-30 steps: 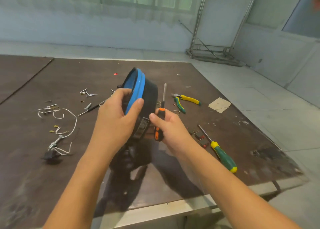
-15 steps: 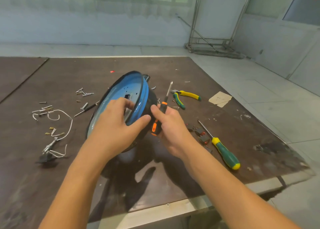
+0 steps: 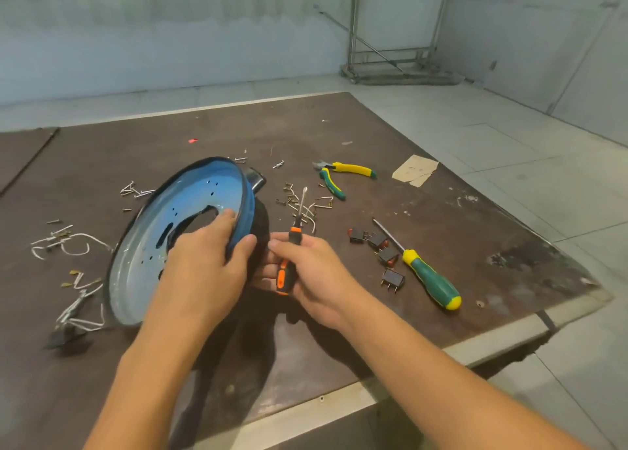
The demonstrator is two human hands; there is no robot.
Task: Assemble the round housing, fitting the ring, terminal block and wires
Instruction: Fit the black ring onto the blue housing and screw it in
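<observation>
The round housing [image 3: 190, 218], blue inside with a black outer shell, tilts on the brown table [image 3: 441, 211] with its open blue face turned up and left. My left hand [image 3: 204, 266] grips its near rim, fingers inside the bowl and thumb on the outer edge. My right hand [image 3: 312, 273] holds an orange-and-black screwdriver [image 3: 289, 256], tip pointing away, and its fingers touch the housing's black side. White wires [image 3: 73, 245] lie at the left. Small black terminal parts [image 3: 377, 242] lie at the right.
Yellow-green pliers [image 3: 339, 174] and a green-yellow screwdriver [image 3: 428, 276] lie right of the housing. Loose screws and clips [image 3: 306, 201] are scattered behind it, more screws [image 3: 136, 189] at the left. A cardboard scrap [image 3: 414, 171] sits near the right edge. The front table edge [image 3: 339, 402] is close.
The housing has swung from edge-on and raised to tilted low over the table, its blue inside now facing up. My right hand stayed beside it with the screwdriver.
</observation>
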